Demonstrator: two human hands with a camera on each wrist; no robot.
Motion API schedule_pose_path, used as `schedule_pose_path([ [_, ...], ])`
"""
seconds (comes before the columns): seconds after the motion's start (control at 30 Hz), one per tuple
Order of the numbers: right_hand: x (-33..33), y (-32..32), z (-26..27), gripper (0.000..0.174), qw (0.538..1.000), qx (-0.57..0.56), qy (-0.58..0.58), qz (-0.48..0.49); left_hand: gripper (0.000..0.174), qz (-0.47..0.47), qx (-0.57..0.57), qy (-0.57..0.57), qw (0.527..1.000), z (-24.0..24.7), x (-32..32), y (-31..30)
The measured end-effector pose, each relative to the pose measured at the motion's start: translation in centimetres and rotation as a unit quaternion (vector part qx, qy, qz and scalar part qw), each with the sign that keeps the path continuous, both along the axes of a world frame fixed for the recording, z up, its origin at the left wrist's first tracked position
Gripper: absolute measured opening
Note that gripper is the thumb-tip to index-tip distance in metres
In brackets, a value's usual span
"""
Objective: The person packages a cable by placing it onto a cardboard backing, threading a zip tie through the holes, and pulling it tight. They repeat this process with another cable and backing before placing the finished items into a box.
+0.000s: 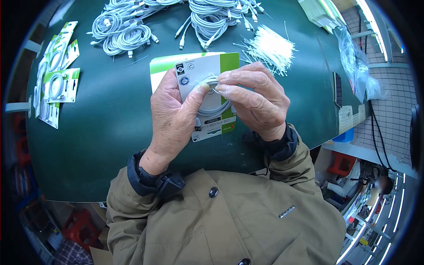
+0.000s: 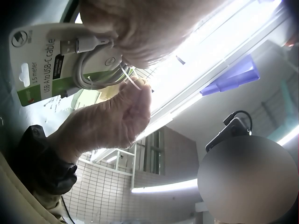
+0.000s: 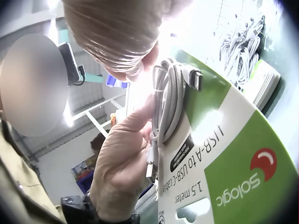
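My left hand (image 1: 170,119) grips a green and white printed card (image 1: 204,67), labelled as a USB-A to USB-C cable, with its thumb over the front. Against the card lies a coiled light-grey USB cable (image 1: 217,110), its USB-A plug (image 2: 70,46) and USB-C plug (image 3: 198,80) both showing. The right hand (image 1: 263,99) pinches a thin white cable tie (image 2: 130,77) at the top of the coil, thumb and forefinger together. Directly behind the held card sits a stack of similar cards (image 1: 159,67) on the green table.
Bundles of coiled grey cables (image 1: 128,37) cover the far side of the table (image 1: 110,145). A pile of white cable ties (image 1: 271,49) lies right of them. Carded cables (image 1: 56,86) are at the left edge; more cards (image 1: 320,15) and plastic bags (image 1: 353,66) are at the right.
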State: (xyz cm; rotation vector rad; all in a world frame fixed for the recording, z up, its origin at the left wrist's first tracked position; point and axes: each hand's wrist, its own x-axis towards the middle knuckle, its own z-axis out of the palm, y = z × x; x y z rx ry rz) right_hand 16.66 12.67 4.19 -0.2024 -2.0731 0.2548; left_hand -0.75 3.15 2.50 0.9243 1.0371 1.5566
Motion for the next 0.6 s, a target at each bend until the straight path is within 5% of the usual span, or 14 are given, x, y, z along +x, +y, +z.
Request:
schedule_pose_path([
  [0.6, -0.32, 0.18, -0.26, 0.036, 1.0, -0.027, -0.001, -0.011, 0.042, 0.006, -0.004, 0.015, 1.0, 0.08, -0.01, -0.01],
])
